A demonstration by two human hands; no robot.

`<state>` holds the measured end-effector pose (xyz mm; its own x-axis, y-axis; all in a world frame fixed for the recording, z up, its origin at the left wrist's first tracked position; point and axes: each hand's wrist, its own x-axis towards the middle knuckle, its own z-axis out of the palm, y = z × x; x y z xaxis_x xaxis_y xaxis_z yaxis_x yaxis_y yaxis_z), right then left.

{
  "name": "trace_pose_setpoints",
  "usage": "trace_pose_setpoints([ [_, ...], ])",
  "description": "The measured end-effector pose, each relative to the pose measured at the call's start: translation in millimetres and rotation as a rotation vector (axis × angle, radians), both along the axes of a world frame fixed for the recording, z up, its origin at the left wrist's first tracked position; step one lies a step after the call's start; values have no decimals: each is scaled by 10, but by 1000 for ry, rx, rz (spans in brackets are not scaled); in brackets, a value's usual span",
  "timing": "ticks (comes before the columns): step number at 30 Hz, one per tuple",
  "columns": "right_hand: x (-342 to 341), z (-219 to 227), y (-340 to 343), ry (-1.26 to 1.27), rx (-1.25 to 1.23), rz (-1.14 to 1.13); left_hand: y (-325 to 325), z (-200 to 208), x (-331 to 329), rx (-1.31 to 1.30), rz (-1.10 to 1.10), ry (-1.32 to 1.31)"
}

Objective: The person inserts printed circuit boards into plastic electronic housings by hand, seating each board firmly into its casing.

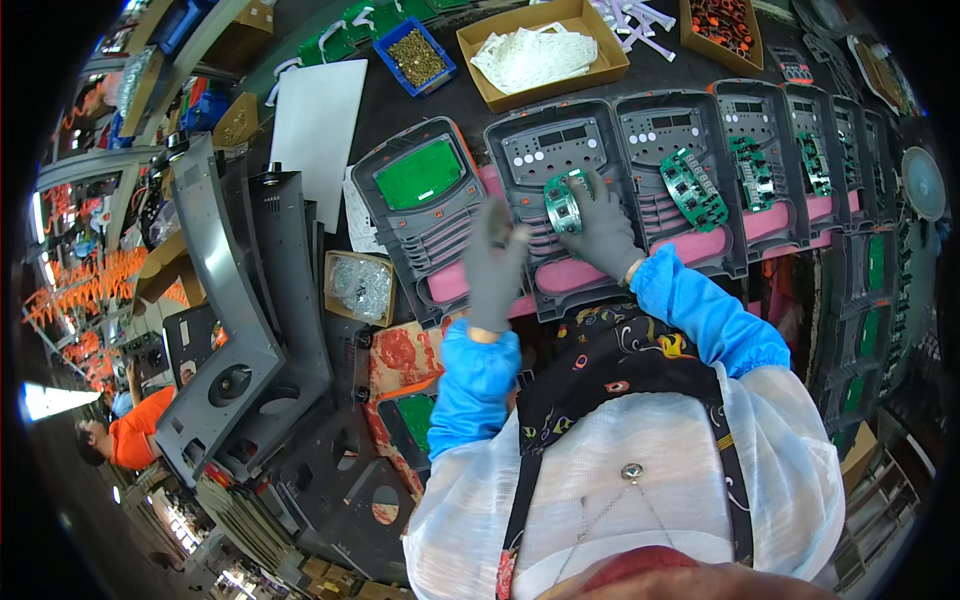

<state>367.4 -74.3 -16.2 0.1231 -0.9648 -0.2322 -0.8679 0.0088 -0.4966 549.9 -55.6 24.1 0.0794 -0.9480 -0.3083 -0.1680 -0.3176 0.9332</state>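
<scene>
My right hand [603, 232], in a grey glove, grips a green circuit board [562, 206] by its right side. The board is tilted over a dark grey plastic housing [548, 138] with a pink pad [580, 274] at its near end. My left hand [495, 265], also gloved, hovers at the left edge of that housing with thumb and fingers apart; I see nothing in it. To its left lies another housing [385, 155] with a green board [418, 172] fitted at its far end. Right of my right hand, a loose circuit board [693, 190] rests on the neighbouring housing [660, 115].
More housings run along the bench to the right. Behind them stand a blue bin of small brass-coloured parts [415, 58], a carton of white sheets [535, 58] and a box of orange-black parts [722, 28]. Tall grey panels [230, 270] stand at left; a person in orange [140, 430] is beyond.
</scene>
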Motion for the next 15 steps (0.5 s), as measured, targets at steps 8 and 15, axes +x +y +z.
trace_pose_setpoints([
  [8, -169, -158, 47, -380, -95, -41, 34, -590, -821, 59, 225, 104],
  [15, -740, 374, 15, -800, -118, 167, 29, -47, -862, -11, 263, 477],
])
